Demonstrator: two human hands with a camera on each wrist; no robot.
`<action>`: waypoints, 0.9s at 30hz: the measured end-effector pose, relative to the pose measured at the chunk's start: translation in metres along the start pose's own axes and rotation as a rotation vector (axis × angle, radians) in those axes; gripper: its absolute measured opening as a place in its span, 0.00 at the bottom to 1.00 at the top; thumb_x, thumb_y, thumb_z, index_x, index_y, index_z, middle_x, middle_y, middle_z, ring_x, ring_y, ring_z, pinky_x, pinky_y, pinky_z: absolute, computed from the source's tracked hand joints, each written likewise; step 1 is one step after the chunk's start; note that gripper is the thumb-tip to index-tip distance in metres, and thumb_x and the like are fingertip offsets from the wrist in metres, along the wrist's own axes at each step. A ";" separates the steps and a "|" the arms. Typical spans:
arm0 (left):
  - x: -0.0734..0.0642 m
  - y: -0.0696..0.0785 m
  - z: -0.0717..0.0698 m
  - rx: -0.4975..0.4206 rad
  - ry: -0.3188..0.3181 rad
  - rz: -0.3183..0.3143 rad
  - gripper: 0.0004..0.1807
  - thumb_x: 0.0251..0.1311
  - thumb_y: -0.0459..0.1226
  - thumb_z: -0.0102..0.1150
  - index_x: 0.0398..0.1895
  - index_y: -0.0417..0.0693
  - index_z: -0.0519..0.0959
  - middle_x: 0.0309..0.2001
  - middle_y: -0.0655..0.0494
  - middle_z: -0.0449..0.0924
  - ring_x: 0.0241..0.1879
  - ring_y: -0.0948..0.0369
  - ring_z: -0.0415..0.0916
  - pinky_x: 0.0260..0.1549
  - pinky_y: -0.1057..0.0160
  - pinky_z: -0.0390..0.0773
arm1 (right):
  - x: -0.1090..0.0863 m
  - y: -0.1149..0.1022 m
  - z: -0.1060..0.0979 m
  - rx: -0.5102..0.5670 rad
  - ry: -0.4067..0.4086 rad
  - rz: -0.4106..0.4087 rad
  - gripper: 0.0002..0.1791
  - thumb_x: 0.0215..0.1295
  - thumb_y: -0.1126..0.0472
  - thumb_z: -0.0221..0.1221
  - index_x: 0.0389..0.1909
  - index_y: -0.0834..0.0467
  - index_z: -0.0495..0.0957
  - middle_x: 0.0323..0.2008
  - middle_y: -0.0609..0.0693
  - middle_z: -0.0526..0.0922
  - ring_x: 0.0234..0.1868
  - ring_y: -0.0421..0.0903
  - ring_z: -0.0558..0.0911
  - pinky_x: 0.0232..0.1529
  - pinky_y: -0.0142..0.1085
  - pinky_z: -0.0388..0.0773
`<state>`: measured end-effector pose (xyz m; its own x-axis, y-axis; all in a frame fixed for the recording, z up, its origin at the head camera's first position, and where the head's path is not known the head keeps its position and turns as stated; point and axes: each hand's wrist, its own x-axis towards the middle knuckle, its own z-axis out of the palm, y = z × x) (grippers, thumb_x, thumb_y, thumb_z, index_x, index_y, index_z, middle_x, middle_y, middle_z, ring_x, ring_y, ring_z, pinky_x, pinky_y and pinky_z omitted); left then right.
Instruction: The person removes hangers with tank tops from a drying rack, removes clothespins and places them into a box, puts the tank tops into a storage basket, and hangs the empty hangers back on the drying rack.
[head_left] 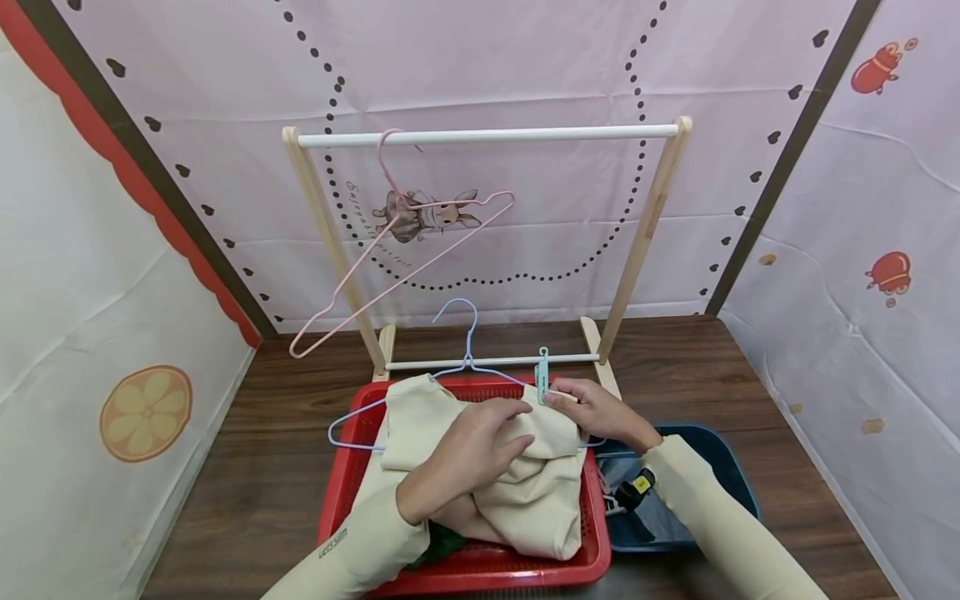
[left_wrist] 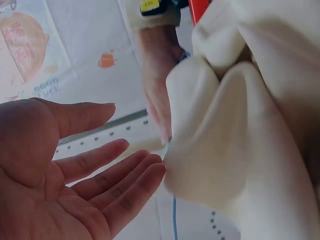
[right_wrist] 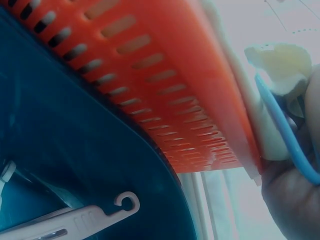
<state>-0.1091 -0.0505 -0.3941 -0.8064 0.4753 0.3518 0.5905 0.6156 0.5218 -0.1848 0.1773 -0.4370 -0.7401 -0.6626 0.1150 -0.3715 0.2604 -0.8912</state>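
A cream garment [head_left: 517, 492] lies bunched over a pale blue clothes hanger [head_left: 471, 358], above and inside a red basket [head_left: 600, 550]. A turquoise clothespin [head_left: 542, 379] with a hook at its top stands upright at the garment's upper right edge. My right hand [head_left: 596, 412] grips the cloth beside the clothespin, fingertips at its lower end. In the right wrist view, the hanger arm [right_wrist: 282, 125] and cloth are by that hand. My left hand [head_left: 468, 454] hovers over the garment; its fingers are spread and relaxed in the left wrist view, with nothing in the palm.
Behind the basket stands a wooden rack with a white rail [head_left: 487, 136]. A pink hanger [head_left: 405, 204] hangs from it. To the right is a dark blue bin [head_left: 738, 475] holding a pale clothespin [right_wrist: 75, 222]. Dark green cloth [head_left: 442, 542] shows under the garment.
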 end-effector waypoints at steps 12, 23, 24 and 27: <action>-0.011 -0.028 -0.023 -0.004 0.077 -0.105 0.17 0.56 0.33 0.70 0.49 0.39 0.82 0.47 0.47 0.84 0.49 0.52 0.81 0.50 0.51 0.79 | 0.000 0.001 0.000 -0.032 0.014 -0.012 0.10 0.76 0.67 0.49 0.36 0.60 0.77 0.27 0.45 0.76 0.25 0.34 0.74 0.29 0.31 0.73; -0.020 -0.055 -0.039 0.104 0.157 -0.169 0.22 0.55 0.35 0.71 0.52 0.35 0.80 0.52 0.41 0.81 0.55 0.46 0.77 0.56 0.46 0.74 | 0.000 0.001 0.000 -0.036 0.013 -0.019 0.10 0.76 0.68 0.48 0.36 0.60 0.77 0.27 0.46 0.76 0.25 0.35 0.75 0.29 0.31 0.74; -0.021 -0.057 -0.040 0.105 0.166 -0.178 0.22 0.55 0.35 0.71 0.52 0.35 0.79 0.52 0.41 0.81 0.56 0.46 0.77 0.56 0.46 0.74 | 0.000 0.001 0.000 -0.034 0.013 -0.019 0.10 0.76 0.68 0.48 0.36 0.60 0.77 0.27 0.46 0.76 0.25 0.35 0.75 0.29 0.31 0.74; -0.024 -0.064 -0.044 0.100 0.209 -0.187 0.22 0.55 0.35 0.71 0.52 0.35 0.79 0.52 0.41 0.80 0.55 0.46 0.77 0.56 0.46 0.74 | 0.000 0.002 0.000 -0.033 0.010 -0.022 0.10 0.76 0.68 0.48 0.36 0.60 0.77 0.27 0.46 0.76 0.25 0.35 0.74 0.29 0.31 0.74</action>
<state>-0.1292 -0.1285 -0.4016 -0.8844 0.2143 0.4147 0.4228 0.7442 0.5171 -0.1857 0.1777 -0.4385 -0.7368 -0.6617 0.1388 -0.4058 0.2686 -0.8736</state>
